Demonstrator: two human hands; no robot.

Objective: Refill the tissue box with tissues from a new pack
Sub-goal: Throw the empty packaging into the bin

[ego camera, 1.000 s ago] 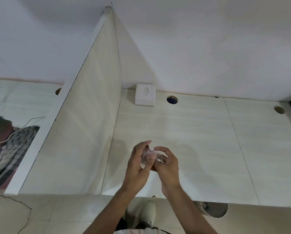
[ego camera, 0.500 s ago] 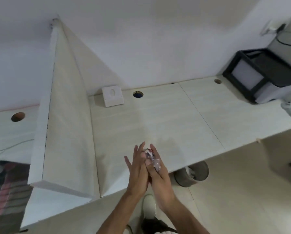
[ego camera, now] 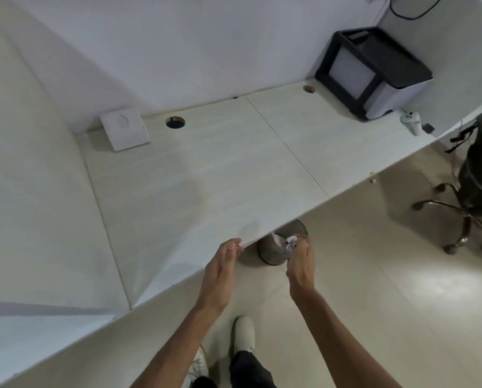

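Note:
A white tissue box [ego camera: 125,132] with an oval slot stands at the back left corner of the pale desk [ego camera: 206,175], against the wall. My right hand [ego camera: 300,261] is shut on a crumpled clear plastic wrapper [ego camera: 289,245], held over a round metal waste bin [ego camera: 280,245] on the floor under the desk's front edge. My left hand [ego camera: 224,268] hangs beside the desk edge, fingers loosely curled, holding nothing.
A white divider panel [ego camera: 38,191] bounds the desk on the left. A black and white printer [ego camera: 374,71] sits at the back right, with a small white device [ego camera: 410,123] near it. An office chair base [ego camera: 464,217] stands on the floor at right. A cable hole [ego camera: 175,122] is beside the box.
My hands have parted; the right one carried the crumpled wrapper off the desk to above the bin. My view has swung right and down toward the floor.

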